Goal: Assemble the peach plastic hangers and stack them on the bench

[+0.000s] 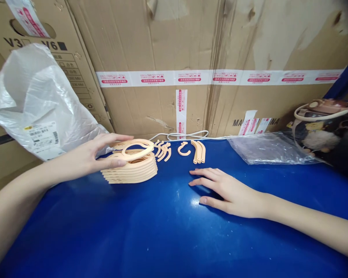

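Peach plastic hanger bodies [133, 172] are piled in a neat stack on the blue table. My left hand [104, 150] is at the stack's left end, thumb in front and fingers behind, gripping the topmost hanger body [141, 151], which sits slightly askew with an oval opening. My right hand [228, 191] lies palm down over the tabletop, fingers spread, holding nothing. Just beyond it are a few curved hanger arms [199, 151] side by side and a single hanger hook [184, 149]. Several more hooks [163, 150] lie bunched against the stack's right side.
A white plastic mailing bag [40, 100] with a label stands at left. Large cardboard boxes [150, 46] wall off the back, with a white cable [188, 135] along their foot. At right are a clear plastic bag [260, 148] and a dark container with a brown lid [321, 119].
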